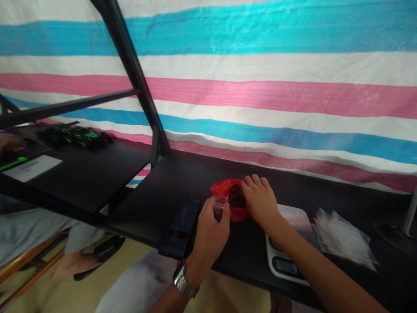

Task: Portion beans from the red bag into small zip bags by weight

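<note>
1. Nearest us, the left hand [208,237], a metal wristwatch [184,281] on its wrist, has its grip pinched on a small clear plastic bag [220,207]. If that pinch slackens, we judge the light bag could slip and fall.
2. Just ahead, the right hand [259,200] has its grip spread, fingers resting on dark lumps [237,196] in a red plastic bag [223,188]. We cannot tell what the lumps are. Pressing too hard could tear the thin plastic or push them onto the black counter [342,208].
3. A smartphone [180,228] lies just beside the left hand, close to the counter's front edge. A careless wrist movement could knock it off.
4. The right forearm [293,256] crosses a white kitchen scale [285,267]. Leaning on it could shift the scale or upset its reading.
5. Farther right, a loose stack of clear resealable bags [342,239] could slide if brushed.
6. Farthest left, another person's hand [11,142] sits near green-and-black items [74,135], well apart from our hands, so a collision looks unlikely.
</note>
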Demonstrator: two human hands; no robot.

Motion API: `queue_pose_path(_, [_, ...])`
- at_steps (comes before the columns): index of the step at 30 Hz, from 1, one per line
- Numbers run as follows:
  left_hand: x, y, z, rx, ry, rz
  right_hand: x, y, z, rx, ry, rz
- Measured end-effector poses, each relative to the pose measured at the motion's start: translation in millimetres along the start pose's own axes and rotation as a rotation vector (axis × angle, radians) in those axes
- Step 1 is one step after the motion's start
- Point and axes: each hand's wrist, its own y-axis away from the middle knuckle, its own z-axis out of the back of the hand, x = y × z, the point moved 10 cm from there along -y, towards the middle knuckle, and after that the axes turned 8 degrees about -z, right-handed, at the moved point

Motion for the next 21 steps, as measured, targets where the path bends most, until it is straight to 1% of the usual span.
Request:
queue_pose_path(3, [6.3, -0.8, -5.3, 0.000, 0.092, 0.031, 12.2, -1.9, -4.1, -0.005, 0.005, 0.079])
queue_pose_path(6, [12.2, -1.3, -6.7, -0.030, 0.164, 0.068, 21.4, -1.7, -8.7, 0.056, -0.061, 0.168])
queue_pose_path(9, [18.0, -2.2, -6.0, -0.066, 0.231, 0.111, 20.5, -2.7, -11.9, 0.136, -0.218, 0.181])
queue_pose_path(12, [19.3, -3.6, -4.9, -0.069, 0.252, 0.122, 16.1, -2.3, -15.0, 0.181, -0.395, 0.162])
queue_pose_path(14, [15.7, -4.2, -1.8, -0.068, 0.210, 0.094, 10.8, -0.7, -18.7, 0.197, -0.493, 0.121])
queue_pose_path(17, [2.5, -3.7, 8.8, -0.107, 0.036, -0.002, -2.6, 3.4, -24.1, 0.206, -0.621, 0.029])
queue_pose_path(19, [-7.5, -2.7, 12.4, -0.115, -0.063, -0.065, -14.2, 6.7, -22.4, 0.192, -0.698, -0.019])
queue_pose_path(21, [-13.3, -2.2, 9.9, -0.081, -0.104, -0.097, -26.1, 10.0, -14.2, 0.168, -0.771, -0.037])
